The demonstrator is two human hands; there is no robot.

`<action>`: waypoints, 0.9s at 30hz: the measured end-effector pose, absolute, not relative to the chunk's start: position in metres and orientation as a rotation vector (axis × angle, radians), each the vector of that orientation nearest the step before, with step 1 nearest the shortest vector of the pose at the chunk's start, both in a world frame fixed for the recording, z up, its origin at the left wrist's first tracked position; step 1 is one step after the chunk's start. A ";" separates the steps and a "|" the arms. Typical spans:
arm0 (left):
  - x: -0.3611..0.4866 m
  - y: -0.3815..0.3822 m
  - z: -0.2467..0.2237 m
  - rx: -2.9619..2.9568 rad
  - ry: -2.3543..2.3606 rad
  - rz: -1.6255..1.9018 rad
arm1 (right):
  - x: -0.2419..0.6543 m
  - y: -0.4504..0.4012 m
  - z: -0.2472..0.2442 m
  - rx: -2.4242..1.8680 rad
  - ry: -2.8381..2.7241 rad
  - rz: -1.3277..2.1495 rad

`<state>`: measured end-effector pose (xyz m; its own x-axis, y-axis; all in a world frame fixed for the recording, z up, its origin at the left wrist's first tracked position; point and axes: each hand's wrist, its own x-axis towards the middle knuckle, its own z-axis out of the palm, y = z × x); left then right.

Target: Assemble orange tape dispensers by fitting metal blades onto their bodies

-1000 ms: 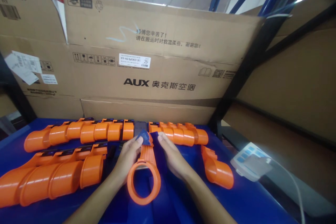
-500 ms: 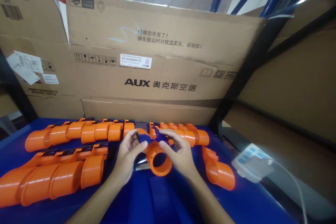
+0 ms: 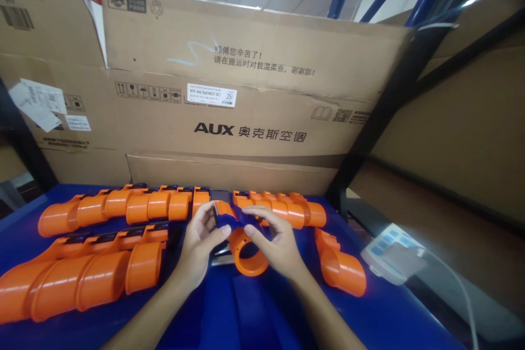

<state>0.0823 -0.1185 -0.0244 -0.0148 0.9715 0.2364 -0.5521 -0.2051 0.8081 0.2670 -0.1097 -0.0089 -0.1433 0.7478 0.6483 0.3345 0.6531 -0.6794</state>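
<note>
In the middle of the head view, an orange ring-shaped part point(image 3: 251, 269) with a bracket on top is held between both hands, its round opening facing me. My left hand point(image 3: 200, 238) is closed on the bracket end, thumb in front and fingers behind. A dark blue piece point(image 3: 225, 222) lies against the bracket. My right hand point(image 3: 279, 240) curls round the right side of the dark blue piece, its thumb close above the ring. My right fingers hide part of that piece, so how it joins the bracket cannot be made out.
Rows of similar orange parts point(image 3: 104, 276) line the left and back of the blue table point(image 3: 172, 328). One more orange part point(image 3: 344, 273) lies at right, near a white box with a cable point(image 3: 394, 254). A large cardboard box point(image 3: 246, 104) stands behind. Metal pieces point(image 3: 223, 260) lie under my hands.
My right fingers and thumb have shifted slightly left. The dark blue piece's upright tip now sits lower, closer to the orange bracket. My left hand has hardly moved.
</note>
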 end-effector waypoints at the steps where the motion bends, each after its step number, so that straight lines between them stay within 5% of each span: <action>1: 0.082 -0.119 -0.025 0.957 0.594 1.558 | 0.267 -0.110 -0.010 -0.883 -1.743 0.458; 10: 0.080 -0.121 -0.030 0.961 0.528 1.567 | 0.266 -0.114 -0.013 -0.857 -1.812 0.576; 19: 0.077 -0.119 -0.029 1.138 0.624 1.585 | 0.269 -0.116 -0.011 -0.861 -1.962 -0.081; 27: 0.080 -0.123 -0.022 1.156 0.666 1.614 | 0.269 -0.114 -0.016 -0.840 -1.986 -0.237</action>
